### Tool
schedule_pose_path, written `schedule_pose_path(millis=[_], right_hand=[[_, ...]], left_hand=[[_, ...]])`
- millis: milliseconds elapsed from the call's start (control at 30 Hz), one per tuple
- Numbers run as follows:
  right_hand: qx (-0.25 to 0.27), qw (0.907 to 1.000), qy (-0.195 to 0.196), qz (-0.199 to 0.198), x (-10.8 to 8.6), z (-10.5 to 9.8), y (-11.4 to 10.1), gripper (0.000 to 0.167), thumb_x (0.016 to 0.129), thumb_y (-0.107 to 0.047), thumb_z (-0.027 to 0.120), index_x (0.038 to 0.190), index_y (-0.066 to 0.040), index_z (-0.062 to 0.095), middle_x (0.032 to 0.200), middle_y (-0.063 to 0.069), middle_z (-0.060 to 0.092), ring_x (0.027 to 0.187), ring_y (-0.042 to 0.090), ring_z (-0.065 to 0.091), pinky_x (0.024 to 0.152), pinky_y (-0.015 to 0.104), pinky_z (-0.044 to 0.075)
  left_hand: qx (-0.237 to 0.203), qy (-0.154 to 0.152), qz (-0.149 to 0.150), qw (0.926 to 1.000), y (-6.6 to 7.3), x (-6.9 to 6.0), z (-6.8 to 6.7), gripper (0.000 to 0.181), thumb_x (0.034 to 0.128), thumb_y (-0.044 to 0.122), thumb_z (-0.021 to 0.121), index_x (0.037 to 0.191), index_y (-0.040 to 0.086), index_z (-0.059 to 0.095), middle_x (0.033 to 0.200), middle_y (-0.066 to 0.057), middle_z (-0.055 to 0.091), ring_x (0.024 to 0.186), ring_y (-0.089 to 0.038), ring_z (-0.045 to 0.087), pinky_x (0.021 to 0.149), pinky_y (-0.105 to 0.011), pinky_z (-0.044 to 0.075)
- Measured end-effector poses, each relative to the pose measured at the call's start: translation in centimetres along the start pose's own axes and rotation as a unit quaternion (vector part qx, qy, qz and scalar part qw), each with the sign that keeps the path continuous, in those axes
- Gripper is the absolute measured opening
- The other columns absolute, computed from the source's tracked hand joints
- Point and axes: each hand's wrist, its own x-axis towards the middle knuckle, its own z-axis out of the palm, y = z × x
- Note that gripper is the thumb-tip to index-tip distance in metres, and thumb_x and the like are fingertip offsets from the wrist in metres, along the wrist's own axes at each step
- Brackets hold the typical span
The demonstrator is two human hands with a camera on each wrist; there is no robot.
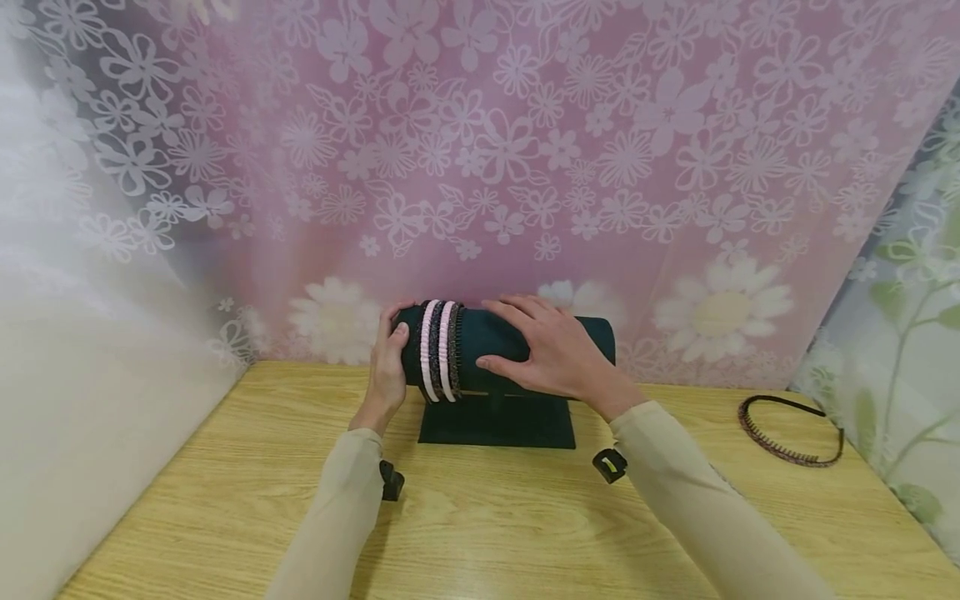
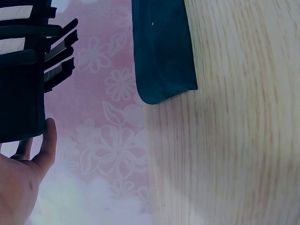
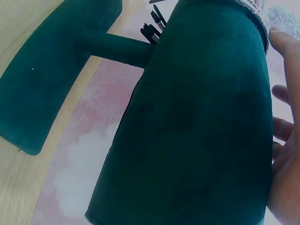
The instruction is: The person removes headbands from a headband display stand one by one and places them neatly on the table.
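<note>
A dark green headband display stand [image 1: 480,350], with a padded roll on a flat base [image 1: 495,421], stands on the table. Several headbands circle the roll's left part: two pink ones [image 1: 445,350] alternate with dark, glittery ones [image 1: 455,358], some with comb teeth. My left hand [image 1: 387,358] grips the roll's left end, thumb on the near side. In the left wrist view, the headbands' black tips [image 2: 61,75] jut out under the roll. Over the roll's bare right part lies my right hand [image 1: 551,346], fingers spread; its thumb is near the headbands in the right wrist view.
A dark headband with comb teeth [image 1: 776,451] lies on the wooden table [image 1: 480,533] at the right. Flower-patterned curtain [image 1: 480,167] hangs behind the stand and along both sides. Black wrist-worn devices [image 1: 392,482] show at both sleeves.
</note>
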Motion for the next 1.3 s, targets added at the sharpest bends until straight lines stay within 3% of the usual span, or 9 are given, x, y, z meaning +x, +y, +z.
schedule_pose_path(millis=[233,733,1033,1300], right_hand=[[-0.015,0.9998,-0.012,-0.001,1.0,0.4,-1.0,0.079,0.089,-0.066,0.065,0.155,-0.027,0.045,0.152,0.007,0.053,0.139,0.031,0.050,0.108,0.065,0.041],[-0.071,0.9920,-0.089,0.053,2.8,0.6,-2.3,0.090,0.085,-0.081,0.054,0.161,-0.039,0.029,0.147,0.008,0.054,0.133,0.037,0.052,0.102,0.064,0.042],[-0.122,0.9882,-0.083,0.039,3.0,0.9,-2.4,0.089,0.085,-0.083,0.052,0.160,-0.041,0.030,0.135,0.009,0.054,0.121,0.036,0.055,0.095,0.059,0.048],[-0.124,0.9871,-0.085,0.054,2.7,1.2,-2.5,0.087,0.085,-0.081,0.052,0.159,-0.040,0.032,0.135,0.010,0.053,0.123,0.037,0.054,0.095,0.059,0.047]], left_hand=[[-0.002,0.000,0.006,1.0000,0.0,0.1,-0.4,0.049,0.1054,0.029,0.030,0.149,0.012,0.044,0.143,-0.003,0.054,0.115,-0.021,0.056,0.095,-0.025,0.045],[-0.002,0.003,0.008,1.0000,0.3,0.1,-0.2,0.051,0.1045,0.031,0.030,0.149,0.009,0.044,0.143,-0.001,0.054,0.116,-0.017,0.055,0.096,-0.022,0.044],[-0.006,-0.005,0.011,0.9999,0.2,0.2,-0.1,0.051,0.1050,0.031,0.029,0.150,0.009,0.042,0.144,-0.002,0.052,0.116,-0.018,0.055,0.095,-0.021,0.045],[0.000,-0.006,-0.005,1.0000,0.1,0.0,0.0,0.050,0.1055,0.033,0.030,0.150,0.012,0.043,0.143,-0.002,0.054,0.115,-0.020,0.055,0.093,-0.022,0.045]])
